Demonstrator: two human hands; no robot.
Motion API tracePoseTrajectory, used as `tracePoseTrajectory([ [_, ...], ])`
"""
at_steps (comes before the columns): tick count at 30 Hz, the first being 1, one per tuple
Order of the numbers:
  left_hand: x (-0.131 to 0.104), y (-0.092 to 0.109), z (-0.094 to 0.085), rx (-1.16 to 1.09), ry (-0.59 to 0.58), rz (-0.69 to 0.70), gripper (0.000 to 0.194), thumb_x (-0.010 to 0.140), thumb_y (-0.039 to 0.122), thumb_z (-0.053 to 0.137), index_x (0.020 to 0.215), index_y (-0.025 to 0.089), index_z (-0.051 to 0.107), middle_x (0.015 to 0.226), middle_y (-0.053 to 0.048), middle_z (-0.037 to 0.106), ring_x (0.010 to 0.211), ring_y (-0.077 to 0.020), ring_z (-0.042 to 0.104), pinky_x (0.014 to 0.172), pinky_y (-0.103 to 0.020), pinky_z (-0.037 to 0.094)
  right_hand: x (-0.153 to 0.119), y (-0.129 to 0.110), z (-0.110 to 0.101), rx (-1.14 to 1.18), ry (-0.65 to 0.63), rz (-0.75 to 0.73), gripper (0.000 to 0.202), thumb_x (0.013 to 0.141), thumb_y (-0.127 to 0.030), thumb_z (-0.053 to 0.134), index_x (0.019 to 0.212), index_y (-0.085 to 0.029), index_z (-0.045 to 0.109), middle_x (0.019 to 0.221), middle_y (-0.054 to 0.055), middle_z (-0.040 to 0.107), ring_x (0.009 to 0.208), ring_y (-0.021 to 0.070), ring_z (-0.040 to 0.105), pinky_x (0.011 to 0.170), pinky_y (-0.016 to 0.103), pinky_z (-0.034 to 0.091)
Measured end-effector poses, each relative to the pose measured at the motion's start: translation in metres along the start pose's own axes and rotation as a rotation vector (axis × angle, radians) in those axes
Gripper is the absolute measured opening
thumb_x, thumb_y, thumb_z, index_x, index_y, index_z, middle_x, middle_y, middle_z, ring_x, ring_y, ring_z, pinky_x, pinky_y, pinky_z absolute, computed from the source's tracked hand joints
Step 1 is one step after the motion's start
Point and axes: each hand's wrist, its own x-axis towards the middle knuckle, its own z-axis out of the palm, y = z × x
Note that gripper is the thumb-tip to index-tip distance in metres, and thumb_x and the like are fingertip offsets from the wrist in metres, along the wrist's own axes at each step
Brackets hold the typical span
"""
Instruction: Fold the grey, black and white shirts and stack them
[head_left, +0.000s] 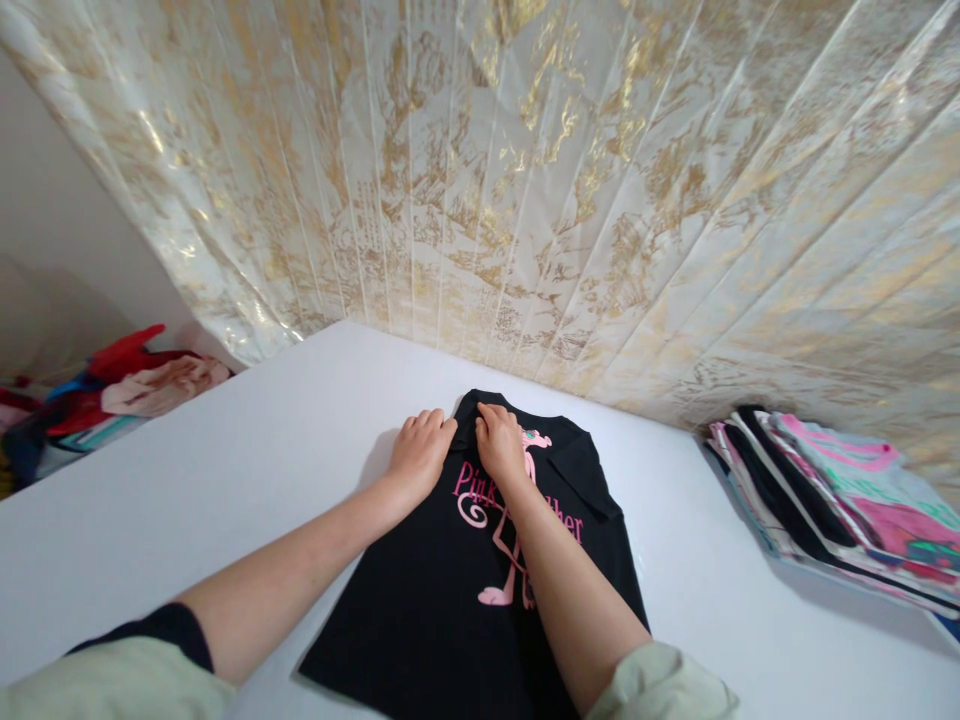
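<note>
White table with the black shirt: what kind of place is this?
Probably a room for handling clothes, maybe a home or workshop: a black T-shirt lies on a white table, with a stack of clothes at the right and a loose heap at the left.

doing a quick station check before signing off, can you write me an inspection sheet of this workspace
Surface: white table, smooth-looking.
Job's things: black shirt spread on the table, pink print facing up and partly hidden.
Clutter: stack of folded clothes on the right; jumbled heap of clothes past the table's left edge.
Hands: left hand at the shirt's upper left edge; right hand on its upper front near the collar. How firmly either grips is unclear.
Cables: nothing seen.
Surroundings: white and gold curtain behind the table.
</note>
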Motion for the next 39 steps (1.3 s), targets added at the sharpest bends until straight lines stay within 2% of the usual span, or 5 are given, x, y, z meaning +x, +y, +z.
tracePoseTrajectory([
  [8,0.008,0.0,-0.026,-0.162,-0.162,-0.127,0.017,0.089,0.026,0.05,0.101,0.023,0.061,0.101,-0.005,0.069,0.1,-0.0244,0.061,0.087,-0.039,0.042,0.001,0.009,0.009,0.126,0.08,-0.039,0.039,0.091,-0.017,0.042,0.126,-0.013,0.059,0.13,0.014,0.056,0.115,0.0252,0.051,0.101,0.039,0.039],
  [11,0.017,-0.013,-0.021,-0.212,-0.054,-0.258,0.018,0.092,0.026,0.043,0.095,0.022,0.06,0.101,-0.004,0.07,0.097,-0.0227,0.063,0.085,-0.038,0.042,0.002,0.013,0.009,0.225,0.128,-0.032,0.038,0.089,-0.014,0.04,0.121,-0.014,0.059,0.123,0.013,0.058,0.115,0.0227,0.051,0.101,0.037,0.04],
  [16,0.022,-0.026,0.001,-0.226,-0.147,-0.224,0.02,0.085,0.042,0.057,0.084,0.022,0.062,0.101,-0.005,0.067,0.101,-0.0255,0.06,0.084,-0.037,0.043,0.001,0.01,0.004,0.205,0.099,-0.028,0.033,0.088,-0.015,0.042,0.115,-0.017,0.061,0.119,0.011,0.059,0.11,0.0215,0.054,0.098,0.036,0.042],
  [26,0.017,-0.016,-0.01,-0.148,-0.173,-0.221,0.01,0.086,0.024,0.052,0.095,0.021,0.057,0.1,-0.007,0.069,0.1,-0.0245,0.061,0.087,-0.037,0.04,-0.005,-0.011,0.002,-0.208,-0.137,-0.066,0.05,0.097,-0.04,0.039,0.144,-0.022,0.041,0.15,0.008,0.04,0.136,0.0247,0.033,0.108,0.041,0.027],
  [39,0.014,-0.013,-0.017,-0.135,-0.231,-0.169,0.021,0.083,0.02,0.05,0.102,0.019,0.059,0.112,-0.011,0.066,0.109,-0.0278,0.057,0.091,-0.041,0.039,0.028,-0.022,0.0,-0.417,-0.146,-0.039,0.04,0.096,-0.032,0.04,0.134,-0.025,0.05,0.13,0.012,0.055,0.116,0.0278,0.047,0.092,0.042,0.038],
])
